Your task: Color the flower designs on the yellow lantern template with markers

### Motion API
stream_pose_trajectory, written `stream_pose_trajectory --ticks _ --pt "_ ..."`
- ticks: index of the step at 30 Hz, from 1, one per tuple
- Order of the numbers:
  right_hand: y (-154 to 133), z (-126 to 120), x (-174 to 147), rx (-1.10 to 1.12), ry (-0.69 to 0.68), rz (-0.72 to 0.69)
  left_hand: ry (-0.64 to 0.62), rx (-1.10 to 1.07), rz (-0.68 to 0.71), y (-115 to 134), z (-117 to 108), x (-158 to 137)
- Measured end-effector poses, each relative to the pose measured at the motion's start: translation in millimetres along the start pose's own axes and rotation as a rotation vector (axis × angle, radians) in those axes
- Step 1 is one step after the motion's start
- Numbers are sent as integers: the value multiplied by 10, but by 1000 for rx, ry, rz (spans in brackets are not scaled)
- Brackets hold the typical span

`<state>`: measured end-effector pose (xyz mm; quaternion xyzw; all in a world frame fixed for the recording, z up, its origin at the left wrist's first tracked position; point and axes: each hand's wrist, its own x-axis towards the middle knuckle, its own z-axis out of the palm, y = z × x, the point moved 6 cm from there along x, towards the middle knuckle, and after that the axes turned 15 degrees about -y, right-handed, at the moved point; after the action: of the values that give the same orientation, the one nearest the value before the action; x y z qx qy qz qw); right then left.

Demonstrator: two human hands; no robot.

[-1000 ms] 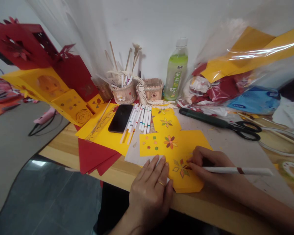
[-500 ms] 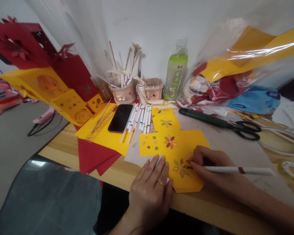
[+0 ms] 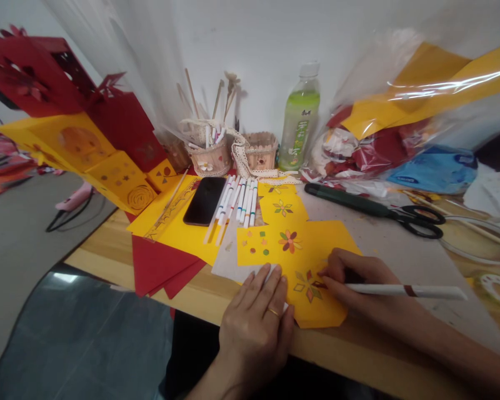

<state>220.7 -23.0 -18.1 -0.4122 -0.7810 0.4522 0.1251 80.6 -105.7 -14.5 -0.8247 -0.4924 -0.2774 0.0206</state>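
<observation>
My right hand (image 3: 358, 280) is closed around a white marker (image 3: 412, 290) with a brown band. Its tip rests at a petal of the lowest flower drawing (image 3: 308, 286) on a yellow paper cutout (image 3: 327, 239). Some petals of that flower are coloured, others are outlined only. Flat on the lower left edge of the cutout and the white paper beside it lies my left hand (image 3: 256, 308), its fingers stretched out, a ring on one finger. More coloured flowers and small shapes are drawn on the cutout farther up. The marker's tip is mostly hidden by my fingers.
Several white markers (image 3: 239, 201) lie beside a black phone (image 3: 206, 201). Green-handled scissors (image 3: 375, 210) lie at the right. Behind stand a green drink bottle (image 3: 300, 119) and a pen cup (image 3: 210, 158). Red and yellow paper boxes (image 3: 83, 144) rise at the left; a tape roll (image 3: 498, 290) lies right.
My right hand and the marker shift only very slightly at the same petal. The left hand stays in place.
</observation>
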Motion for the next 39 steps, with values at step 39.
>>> stream_pose_trajectory --ticks 39 --pt "2 -28 -15 13 27 25 -9 5 -10 -2 13 -7"
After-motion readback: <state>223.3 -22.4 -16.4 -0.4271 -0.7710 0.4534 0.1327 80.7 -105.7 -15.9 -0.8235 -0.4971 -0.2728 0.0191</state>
